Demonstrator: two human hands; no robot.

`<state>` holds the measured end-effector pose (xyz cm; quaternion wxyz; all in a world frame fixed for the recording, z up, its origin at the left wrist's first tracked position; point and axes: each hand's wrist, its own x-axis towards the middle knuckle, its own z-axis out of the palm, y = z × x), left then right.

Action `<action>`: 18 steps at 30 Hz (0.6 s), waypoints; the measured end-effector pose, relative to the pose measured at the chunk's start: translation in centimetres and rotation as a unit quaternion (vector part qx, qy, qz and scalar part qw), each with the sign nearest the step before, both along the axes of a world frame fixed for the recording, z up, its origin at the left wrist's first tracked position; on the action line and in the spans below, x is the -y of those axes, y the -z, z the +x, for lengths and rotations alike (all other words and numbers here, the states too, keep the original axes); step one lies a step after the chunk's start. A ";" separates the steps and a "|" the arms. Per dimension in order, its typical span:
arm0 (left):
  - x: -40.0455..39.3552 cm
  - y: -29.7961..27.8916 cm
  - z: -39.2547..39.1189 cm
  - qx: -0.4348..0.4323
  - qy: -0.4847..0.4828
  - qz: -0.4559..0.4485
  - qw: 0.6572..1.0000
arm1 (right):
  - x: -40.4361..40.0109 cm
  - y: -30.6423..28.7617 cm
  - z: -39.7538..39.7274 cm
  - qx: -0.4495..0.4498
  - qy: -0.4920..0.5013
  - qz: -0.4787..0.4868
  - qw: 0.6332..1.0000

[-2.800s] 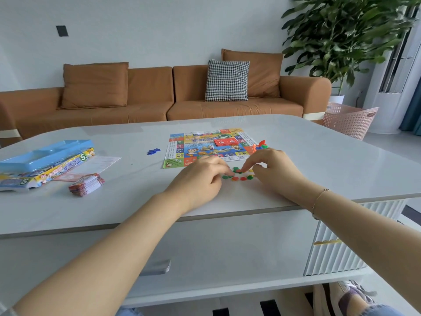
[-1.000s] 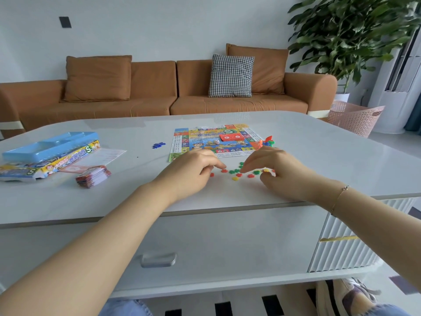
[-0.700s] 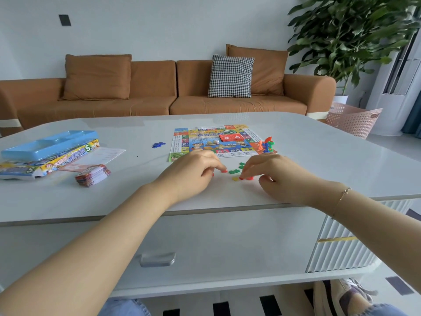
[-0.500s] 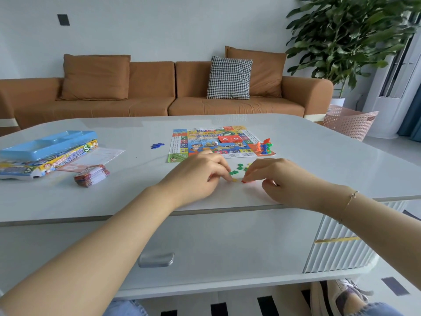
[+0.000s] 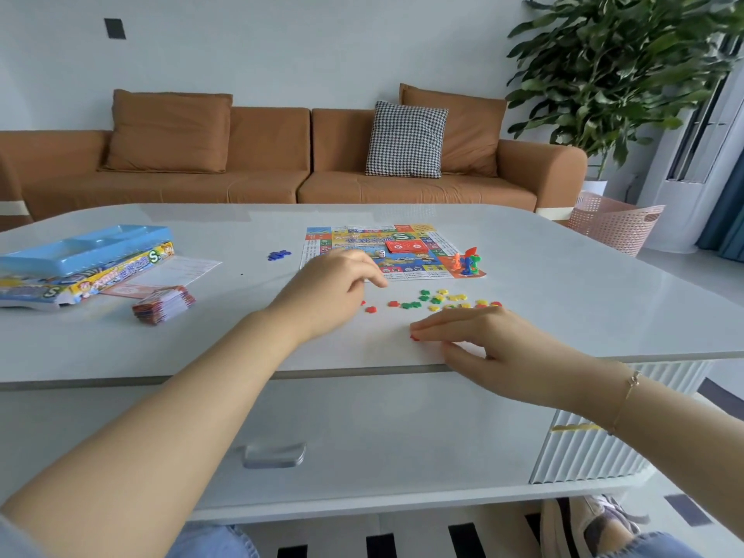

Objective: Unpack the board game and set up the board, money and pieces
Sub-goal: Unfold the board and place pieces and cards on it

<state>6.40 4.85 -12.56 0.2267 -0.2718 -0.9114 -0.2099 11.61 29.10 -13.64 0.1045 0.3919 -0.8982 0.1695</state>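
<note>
Board game tokens (image 5: pixel 443 300), small red, green and yellow plastic chips, are lying scattered in a loose row on the table (image 5: pixel 563 300), just in front of the near edge of the unfolded game board (image 5: pixel 386 251). The row is running left to right across the view. The right hand (image 5: pixel 495 340) is resting on the table just nearer the person than the row, its fingers (image 5: pixel 422 328) held close together and extended, with one red token (image 5: pixel 414 337) pinned at the tips. The left hand (image 5: pixel 326 292) is hovering at the left end of the row, fingers loosely curled; whether it is holding a chip cannot be told. Two more red chips are lying just beside it.

The remaining tokens are lying beyond and to the right of the right fingertips, so the right hand is the nearer one for gathering them.

On the board a red card deck (image 5: pixel 406 246), a die (image 5: pixel 381 254) and upright pawns (image 5: pixel 467 263) are standing. Farther left, blue chips (image 5: pixel 278 255), a stack of play money (image 5: pixel 163 306) and the box with its blue tray (image 5: pixel 80 251) are resting on the pale, smooth table. A brown sofa (image 5: pixel 282 163) and a potted plant (image 5: pixel 620 66) are occupying the room behind.
</note>
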 end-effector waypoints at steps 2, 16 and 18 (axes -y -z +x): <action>1.4 -0.2 0.1 -0.009 -0.019 0.042 0.999 | 1.0 -0.2 -0.4 0.008 0.002 0.008 1.000; 2.6 1.2 0.6 0.095 -0.018 0.064 0.993 | 2.7 -1.3 -4.2 0.033 0.030 -0.084 0.995; 2.5 1.5 0.5 0.110 -0.013 0.061 0.992 | 2.8 -1.2 -4.1 0.064 0.024 -0.085 0.994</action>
